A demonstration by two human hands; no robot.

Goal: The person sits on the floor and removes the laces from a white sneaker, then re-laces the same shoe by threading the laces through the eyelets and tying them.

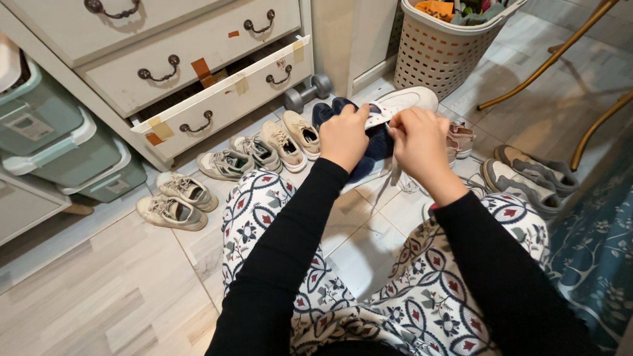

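Sneaker (402,100), white and navy, sits up off the floor between my knees; left hand (343,135) pinches one lace end, right hand (419,142) pinches the other, no knot showing yet.

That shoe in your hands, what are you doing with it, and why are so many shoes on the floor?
A person sits on the tiled floor holding a white and navy sneaker up in both hands. The left hand grips its side, and the right hand pinches at the lace area on top. Other pairs of sneakers stand in a row on the floor near a white dresser with its bottom drawer pulled open. A dumbbell lies by the dresser, and a laundry basket stands behind.
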